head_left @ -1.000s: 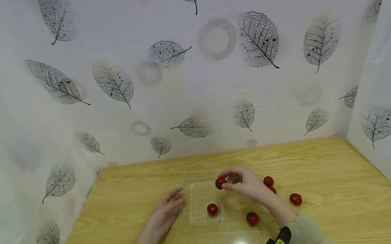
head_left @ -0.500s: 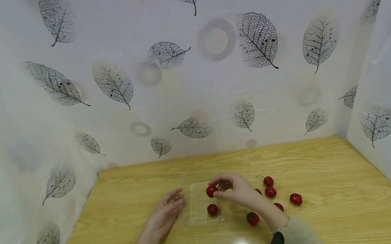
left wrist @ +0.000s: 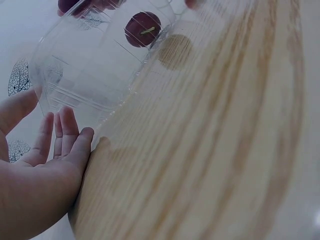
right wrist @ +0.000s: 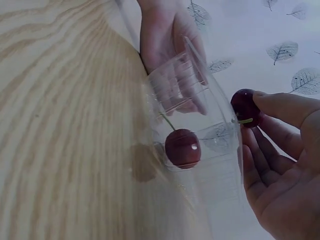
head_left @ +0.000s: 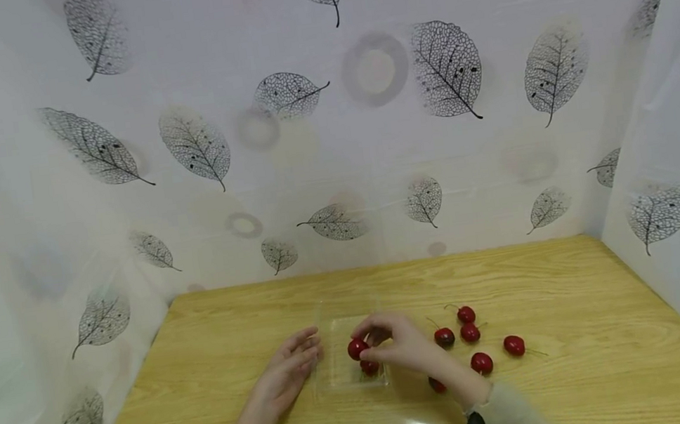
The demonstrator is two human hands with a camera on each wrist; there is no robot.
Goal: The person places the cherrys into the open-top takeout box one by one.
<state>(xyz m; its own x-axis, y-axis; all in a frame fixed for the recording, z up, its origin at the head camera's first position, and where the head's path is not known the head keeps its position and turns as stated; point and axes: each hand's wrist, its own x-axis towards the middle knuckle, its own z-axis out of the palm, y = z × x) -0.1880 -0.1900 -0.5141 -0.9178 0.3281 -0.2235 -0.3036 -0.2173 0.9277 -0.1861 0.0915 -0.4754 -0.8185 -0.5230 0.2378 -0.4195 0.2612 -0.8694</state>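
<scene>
Right hand (head_left: pixel 398 350) pinches cherry (head_left: pixel 357 348) over clear tray (head_left: pixel 334 375) (second cherry (head_left: pixel 370 368) half hidden); left hand (head_left: pixel 286 374) flat, fingers straight.

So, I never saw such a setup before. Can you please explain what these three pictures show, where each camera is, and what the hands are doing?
No machine here: a person works with two bare hands. The wide picture comes from a camera on the head, looking down at a wooden table. The other two come from cameras on each wrist.

On the table stands a clear plastic box with one cherry inside. More loose cherries lie to its right.

The left hand rests with straight fingers against the box's left side. The right hand has a held cherry in a fingertip grip over the box.
</scene>
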